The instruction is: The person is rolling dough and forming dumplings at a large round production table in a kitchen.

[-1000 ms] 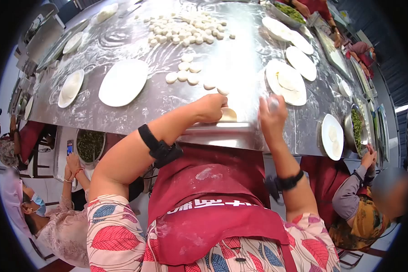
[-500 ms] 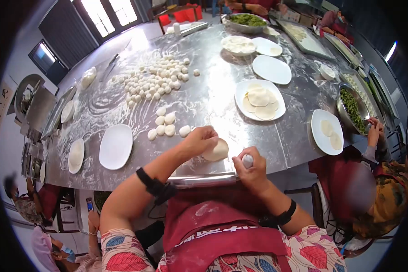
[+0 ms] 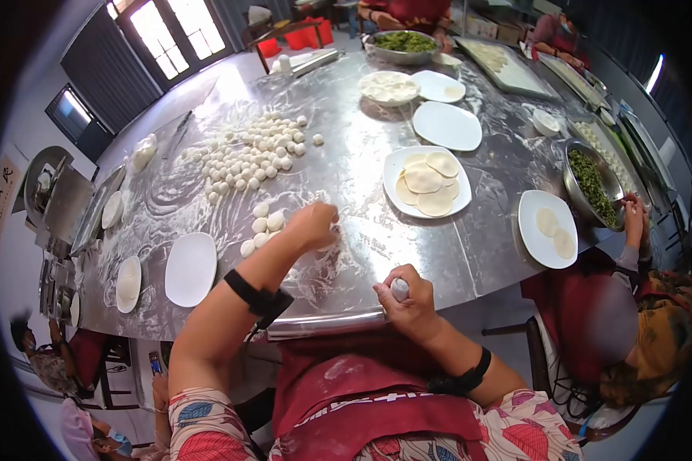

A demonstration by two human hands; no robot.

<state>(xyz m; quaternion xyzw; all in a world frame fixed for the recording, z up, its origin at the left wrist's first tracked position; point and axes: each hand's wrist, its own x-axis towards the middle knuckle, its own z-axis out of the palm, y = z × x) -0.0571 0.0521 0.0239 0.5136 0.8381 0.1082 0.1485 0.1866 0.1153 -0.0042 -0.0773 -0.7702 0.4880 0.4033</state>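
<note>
My right hand [image 3: 409, 303] is closed around a rolling pin, whose pale rounded end [image 3: 400, 289] points up between thumb and fingers near the table's front edge. Over the floured steel table [image 3: 346, 280], my left hand [image 3: 315, 227] is curled with its fingertips turned down and hidden; what they hold, if anything, I cannot make out. Just left of it sits a small group of dough balls [image 3: 260, 223], partly covered by the hand and wrist. Beyond my right hand, a white plate [image 3: 390, 192] carries several overlapping round dough wrappers [image 3: 423, 181].
A large pile of dough balls [image 3: 257, 154] lies farther back. White plates [image 3: 191, 269] stand at left and right, one with two wrappers [image 3: 547, 222]. A metal bowl of chopped greens [image 3: 592, 180] is at right, where a co-worker's hand [image 3: 634, 211] touches its rim.
The flattened dough round that was under my left hand is gone from there. One more wrapper shows on the plate's upper right. My left hand has moved left, to the small dough balls.
</note>
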